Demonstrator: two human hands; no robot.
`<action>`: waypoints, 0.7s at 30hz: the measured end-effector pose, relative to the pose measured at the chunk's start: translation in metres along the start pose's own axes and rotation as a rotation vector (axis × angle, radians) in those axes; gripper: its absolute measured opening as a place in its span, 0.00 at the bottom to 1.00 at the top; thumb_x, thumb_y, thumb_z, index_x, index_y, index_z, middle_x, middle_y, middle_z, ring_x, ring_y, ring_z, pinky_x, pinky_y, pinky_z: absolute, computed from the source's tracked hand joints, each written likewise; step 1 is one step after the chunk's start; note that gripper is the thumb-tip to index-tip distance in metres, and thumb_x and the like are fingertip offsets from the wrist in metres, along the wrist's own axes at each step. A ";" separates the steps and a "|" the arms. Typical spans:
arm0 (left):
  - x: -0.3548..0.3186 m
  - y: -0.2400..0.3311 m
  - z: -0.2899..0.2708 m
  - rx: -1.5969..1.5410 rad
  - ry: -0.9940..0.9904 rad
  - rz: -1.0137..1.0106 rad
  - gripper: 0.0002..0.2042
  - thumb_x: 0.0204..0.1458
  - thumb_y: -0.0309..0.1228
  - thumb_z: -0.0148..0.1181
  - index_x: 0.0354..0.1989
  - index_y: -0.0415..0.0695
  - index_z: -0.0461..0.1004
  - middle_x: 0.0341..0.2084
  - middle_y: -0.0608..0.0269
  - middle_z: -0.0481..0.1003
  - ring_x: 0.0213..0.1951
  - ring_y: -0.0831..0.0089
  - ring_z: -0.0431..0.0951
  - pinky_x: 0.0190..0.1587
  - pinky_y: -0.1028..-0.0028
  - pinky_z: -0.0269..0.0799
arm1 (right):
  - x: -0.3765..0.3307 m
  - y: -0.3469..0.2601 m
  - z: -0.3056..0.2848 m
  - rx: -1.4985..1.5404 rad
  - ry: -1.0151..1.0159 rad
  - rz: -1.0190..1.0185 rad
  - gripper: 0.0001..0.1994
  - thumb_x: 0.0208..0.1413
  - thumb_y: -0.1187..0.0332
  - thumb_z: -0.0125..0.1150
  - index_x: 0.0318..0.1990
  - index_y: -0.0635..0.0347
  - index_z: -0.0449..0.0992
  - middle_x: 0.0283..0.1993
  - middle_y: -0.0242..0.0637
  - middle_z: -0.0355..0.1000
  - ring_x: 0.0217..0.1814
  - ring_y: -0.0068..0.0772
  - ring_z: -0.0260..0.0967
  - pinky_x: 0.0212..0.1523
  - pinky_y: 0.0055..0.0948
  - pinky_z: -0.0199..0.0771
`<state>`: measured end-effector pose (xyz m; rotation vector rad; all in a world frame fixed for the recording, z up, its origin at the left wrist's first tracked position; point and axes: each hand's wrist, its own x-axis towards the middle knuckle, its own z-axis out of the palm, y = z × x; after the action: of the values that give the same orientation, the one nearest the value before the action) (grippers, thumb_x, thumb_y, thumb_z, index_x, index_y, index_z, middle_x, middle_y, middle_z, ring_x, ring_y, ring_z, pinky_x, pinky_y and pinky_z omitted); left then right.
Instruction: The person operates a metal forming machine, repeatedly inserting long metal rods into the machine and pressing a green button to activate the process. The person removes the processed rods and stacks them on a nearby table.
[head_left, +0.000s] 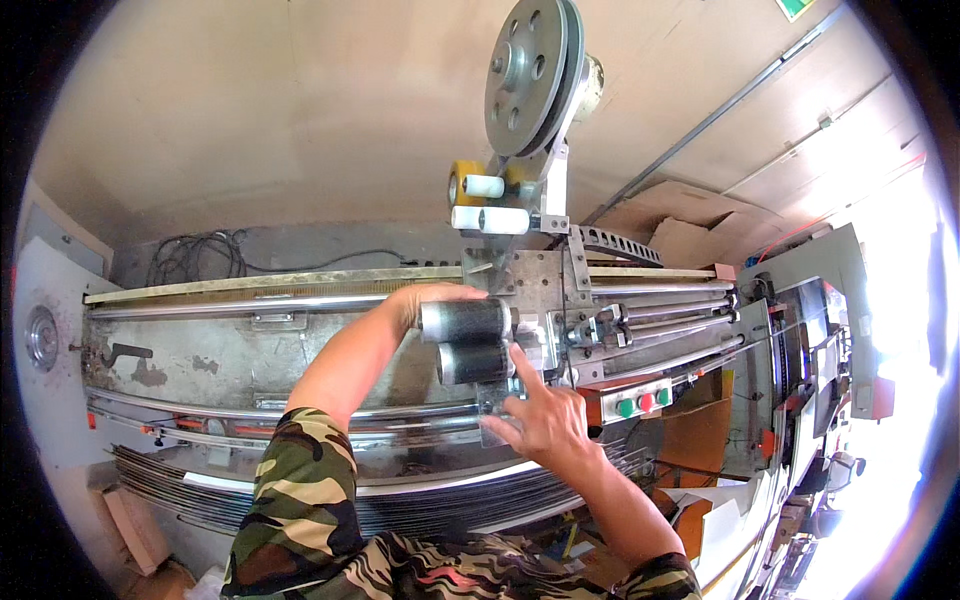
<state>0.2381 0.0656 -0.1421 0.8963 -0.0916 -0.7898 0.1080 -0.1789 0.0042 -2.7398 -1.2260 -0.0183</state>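
Two black rollers with silvery left ends, an upper roller (470,321) and a lower roller (475,363), sit side by side on the machine carriage in front of me. My left hand (440,294) lies along the far side of the upper roller with its visible fingers stretched out; the thumb and undersides are hidden. My right hand (548,420) is at the near right of the rollers. Its index finger points out to the right end of the lower roller, the thumb stands apart, and other fingers are partly bent. Nothing shows in it.
Above the carriage stand a large grey pulley wheel (525,80), white rollers (503,220) and a yellow roll (463,186). Metal rails (250,306) run left and right. A control box with green and red buttons (646,402) sits right of my right hand. Thin rods (420,508) lie in front.
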 end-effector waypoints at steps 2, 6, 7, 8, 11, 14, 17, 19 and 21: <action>0.001 -0.008 0.000 -0.084 -0.034 0.074 0.18 0.58 0.46 0.61 0.46 0.44 0.80 0.38 0.63 0.82 0.38 0.73 0.81 0.45 0.70 0.76 | 0.013 0.003 -0.004 -0.023 -0.054 0.016 0.23 0.52 0.46 0.67 0.21 0.59 0.78 0.70 0.54 0.61 0.23 0.45 0.77 0.27 0.38 0.77; -0.001 -0.003 -0.001 0.248 0.114 0.091 0.21 0.57 0.50 0.62 0.46 0.45 0.80 0.41 0.65 0.81 0.40 0.75 0.80 0.46 0.71 0.75 | 0.016 0.006 0.006 -0.053 -0.092 -0.024 0.23 0.52 0.46 0.67 0.21 0.58 0.78 0.71 0.50 0.60 0.22 0.46 0.76 0.25 0.38 0.76; -0.003 0.008 -0.005 0.488 0.204 0.090 0.21 0.55 0.50 0.63 0.45 0.45 0.80 0.41 0.65 0.81 0.40 0.75 0.80 0.45 0.71 0.75 | 0.013 0.005 0.002 -0.037 -0.107 -0.021 0.23 0.52 0.45 0.66 0.21 0.58 0.78 0.72 0.47 0.59 0.22 0.45 0.76 0.25 0.38 0.75; -0.007 0.020 -0.011 0.681 0.305 0.102 0.19 0.52 0.49 0.66 0.41 0.45 0.81 0.39 0.64 0.81 0.39 0.72 0.79 0.44 0.69 0.75 | 0.009 0.005 0.003 -0.053 -0.110 -0.038 0.24 0.53 0.45 0.66 0.21 0.58 0.78 0.72 0.47 0.59 0.23 0.45 0.76 0.25 0.38 0.76; -0.047 0.045 0.043 1.184 0.584 0.394 0.18 0.44 0.44 0.72 0.38 0.45 0.80 0.38 0.62 0.79 0.41 0.65 0.79 0.45 0.65 0.74 | -0.005 0.002 0.002 -0.106 -0.234 -0.005 0.25 0.56 0.42 0.59 0.26 0.57 0.81 0.74 0.48 0.54 0.30 0.47 0.78 0.31 0.41 0.79; -0.073 0.016 0.113 1.632 0.468 0.682 0.25 0.35 0.45 0.75 0.43 0.46 0.79 0.41 0.61 0.76 0.47 0.59 0.75 0.49 0.60 0.72 | -0.019 0.007 0.017 -0.102 -0.162 -0.056 0.26 0.56 0.42 0.60 0.26 0.58 0.81 0.74 0.48 0.55 0.29 0.47 0.78 0.30 0.41 0.79; -0.069 -0.030 0.136 1.791 0.519 0.791 0.23 0.38 0.43 0.74 0.43 0.46 0.79 0.41 0.64 0.75 0.47 0.62 0.73 0.50 0.63 0.69 | -0.029 0.008 0.020 -0.084 -0.075 -0.084 0.24 0.53 0.43 0.64 0.24 0.58 0.81 0.69 0.48 0.63 0.24 0.44 0.77 0.26 0.40 0.77; -0.065 -0.040 0.138 1.763 0.645 0.827 0.21 0.41 0.42 0.72 0.42 0.46 0.80 0.40 0.65 0.75 0.46 0.63 0.73 0.49 0.62 0.69 | -0.034 0.008 0.015 -0.106 -0.076 -0.081 0.23 0.52 0.44 0.66 0.25 0.56 0.82 0.67 0.46 0.66 0.25 0.43 0.77 0.26 0.40 0.77; -0.063 -0.043 0.142 1.734 0.700 0.801 0.18 0.43 0.43 0.70 0.41 0.47 0.80 0.38 0.66 0.76 0.44 0.63 0.74 0.47 0.62 0.70 | -0.043 0.016 0.003 -0.097 -0.022 -0.061 0.22 0.52 0.44 0.66 0.25 0.56 0.83 0.65 0.45 0.68 0.26 0.43 0.78 0.26 0.39 0.77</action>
<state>0.1137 -0.0036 -0.0670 2.4714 -0.5175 0.6367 0.0908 -0.2208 -0.0036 -2.7905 -1.3483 -0.0549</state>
